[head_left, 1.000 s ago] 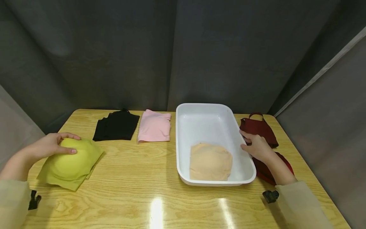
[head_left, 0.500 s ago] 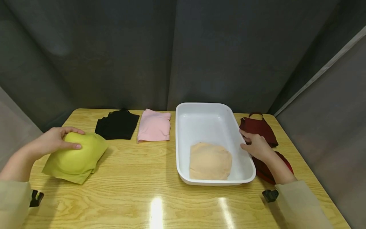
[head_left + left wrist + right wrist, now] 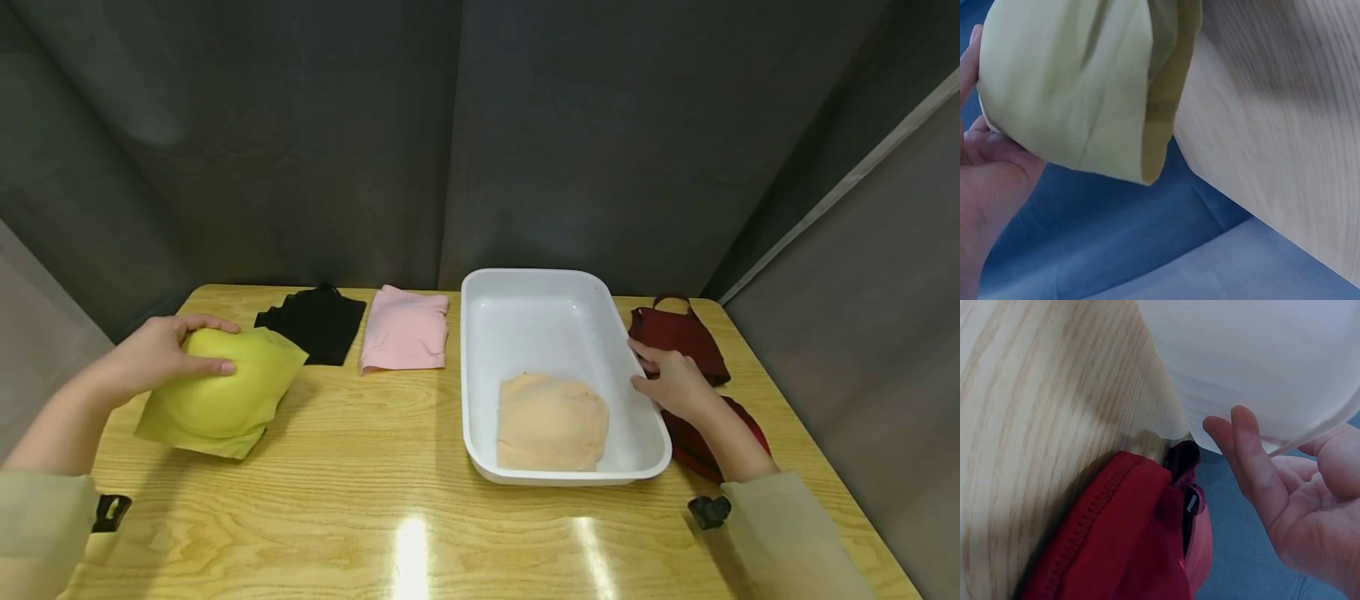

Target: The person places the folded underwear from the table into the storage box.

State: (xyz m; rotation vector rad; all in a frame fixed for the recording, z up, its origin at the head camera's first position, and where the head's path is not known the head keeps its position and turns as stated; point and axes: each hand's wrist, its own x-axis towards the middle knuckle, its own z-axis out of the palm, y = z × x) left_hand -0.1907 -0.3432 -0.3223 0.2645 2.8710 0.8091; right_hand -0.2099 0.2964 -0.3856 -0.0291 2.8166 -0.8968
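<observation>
My left hand grips a yellow-green folded bra top by its rounded cup, thumb and fingers spread around it. In the left wrist view the bra top hangs off the table with its lower hem gaping. On the right, my right hand holds the side rim of a white plastic tub; the right wrist view has its fingers against the outer wall and the thumb at the rim. Inside the tub, near its front, lies a beige folded bra top.
A black folded top and a pink one lie left of the tub. Right of it are a dark red strapped top and another red garment, partly under my right forearm. A grey curtain stands behind the table.
My left hand has lifted the yellow-green bra top and moved it right and away from me, so it now overlaps the black top. My right hand and the tub stay put.
</observation>
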